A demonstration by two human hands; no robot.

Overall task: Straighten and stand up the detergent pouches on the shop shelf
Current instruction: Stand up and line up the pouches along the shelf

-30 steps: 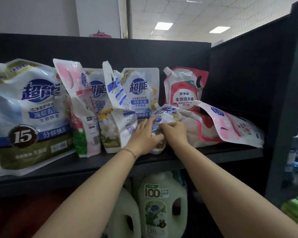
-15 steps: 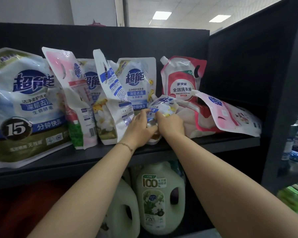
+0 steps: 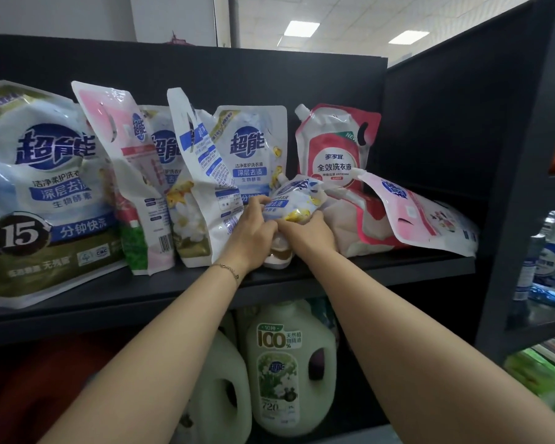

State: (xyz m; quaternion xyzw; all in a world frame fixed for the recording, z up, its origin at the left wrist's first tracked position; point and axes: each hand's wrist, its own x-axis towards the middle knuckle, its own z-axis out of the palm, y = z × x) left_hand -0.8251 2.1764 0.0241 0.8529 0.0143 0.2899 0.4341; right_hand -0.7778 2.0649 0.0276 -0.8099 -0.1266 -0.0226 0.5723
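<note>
A small blue-and-white pouch is gripped by both hands near the middle of the black shelf, close to its front edge. It is held tilted, with its upper end raised toward the back and its lower end hidden behind the hands. The left hand is curled round the pouch's left side, its fingers pressed together over the upper edge; a thin bracelet is worn on that wrist. The right hand is wrapped round the lower right side with fingers curled and close together, and the two hands are touching.

Just left of the left hand a white pouch is seen leaning, with a pink pouch tilted beside it and a large pouch at the far left. A blue-labelled pouch and a red pouch are stood upright against the back wall. To the right, a flat pink pouch is laid over a red-and-beige pouch. Pale green bottles are stored below
</note>
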